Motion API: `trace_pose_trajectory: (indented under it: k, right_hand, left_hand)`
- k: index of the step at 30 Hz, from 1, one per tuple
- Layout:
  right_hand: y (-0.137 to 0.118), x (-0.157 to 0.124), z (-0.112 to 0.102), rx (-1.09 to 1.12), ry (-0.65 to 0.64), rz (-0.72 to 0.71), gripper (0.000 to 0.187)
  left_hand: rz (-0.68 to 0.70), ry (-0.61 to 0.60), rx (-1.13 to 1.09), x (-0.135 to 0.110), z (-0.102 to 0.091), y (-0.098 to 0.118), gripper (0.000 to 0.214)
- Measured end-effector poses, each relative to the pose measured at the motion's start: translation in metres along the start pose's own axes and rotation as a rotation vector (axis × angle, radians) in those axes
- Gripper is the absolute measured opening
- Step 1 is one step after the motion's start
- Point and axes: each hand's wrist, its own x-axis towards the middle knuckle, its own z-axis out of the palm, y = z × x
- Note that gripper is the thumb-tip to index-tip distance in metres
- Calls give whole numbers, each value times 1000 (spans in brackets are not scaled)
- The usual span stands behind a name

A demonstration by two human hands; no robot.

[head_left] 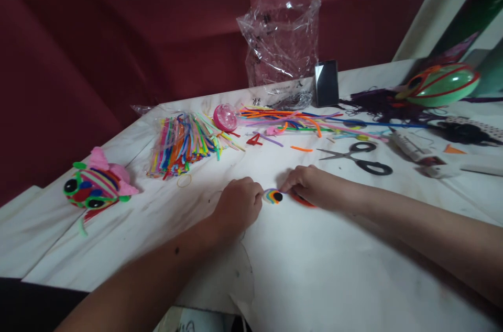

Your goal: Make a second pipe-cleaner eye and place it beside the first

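Observation:
A small rounded piece of striped pipe cleaner (271,196), banded in rainbow colours around a black centre, sits between my two hands just over the white table (306,258). My left hand (239,202) is closed, with thumb and finger pinching at the piece's left edge. From the right, my right hand (308,185) reaches in with curled fingers, its fingertips at the piece's right edge. Partly hidden under that hand lies an orange curved strip (305,202). Scissors (353,156) lie with handles spread beyond my right wrist.
At left stands a colourful pipe-cleaner fish (96,185). A bag of pipe cleaners (188,143), a pink ball (225,117), loose pipe cleaners (291,118) and a clear plastic bag (281,44) lie behind. A dark phone (326,83), glue gun (436,164) and green balloon-like form (444,86) are rightward.

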Motion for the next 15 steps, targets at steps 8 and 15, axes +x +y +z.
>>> trace_pose_trajectory:
  k: [8,15]
  right_hand:
    - [3,-1,0,153,-36,112,39]
    - [5,-2,0,175,-46,93,38]
  left_hand:
    - [-1,22,-38,1,4,-2,18]
    - [23,45,-68,3,7,-4,19]
